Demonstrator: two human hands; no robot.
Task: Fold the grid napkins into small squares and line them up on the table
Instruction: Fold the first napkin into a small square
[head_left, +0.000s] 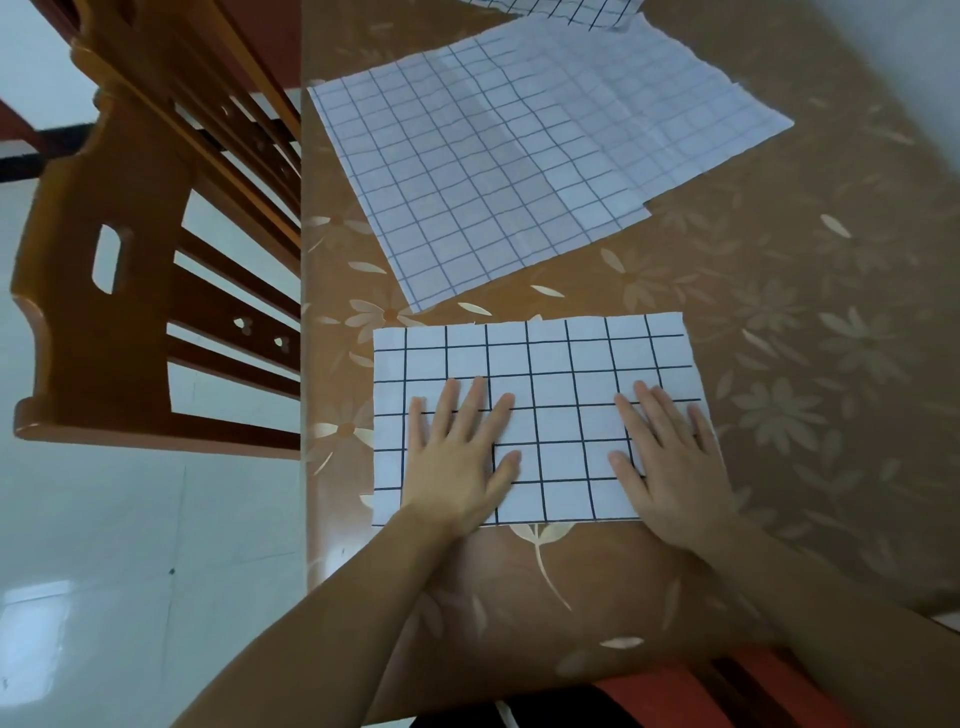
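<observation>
- Both hands lay flat and released on the folded grid napkin (540, 374): the left hand (457, 462) pressed its left half, the right hand (670, 467) its right half, fingers straight and spread, gripping nothing.
- That napkin sat as a wide rectangle near the table's (810, 364) front edge, toward its left side, bold dark grid facing up.
- Beyond it, just apart from its far edge, an unfolded grid napkin (519, 156) lay open and turned at an angle, creased, its lines fainter; its left corner reached close to the table's left edge.
- At the far edge of the view, a third grid napkin (566, 9) showed only as a strip, overlapping the open one's far side.
- A brown floral cover dressed the table.
- Off the left edge stood a wooden chair (130, 291) over pale floor tiles (104, 571).
</observation>
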